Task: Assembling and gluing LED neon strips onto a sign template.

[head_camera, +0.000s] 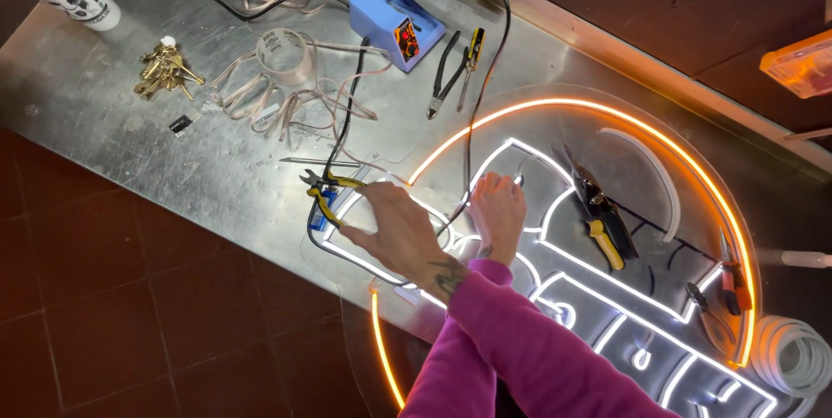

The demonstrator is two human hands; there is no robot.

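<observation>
My arms are crossed, both in pink sleeves. My right hand (pixel 394 226), with a tattooed wrist, reaches to the left and grips yellow-handled pliers (pixel 328 191) at the left edge of a lit neon sign (pixel 607 297). The plier jaws point away from me, close to a black cable (pixel 347 123). My left hand (pixel 498 210) lies further right with its fingers curled down onto a white neon strip (pixel 529 151) of the sign. An orange neon arc (pixel 607 110) rings the sign on its clear round backing.
On the metal table (pixel 130 149) stand a blue soldering station (pixel 394 24) with its iron, black cutters (pixel 444 76), a bunch of keys (pixel 165 71), a tape roll (pixel 284 52) and loose clear wire. Yellow-handled snips (pixel 602 214) lie on the sign. A white strip coil (pixel 793 353) sits at the right.
</observation>
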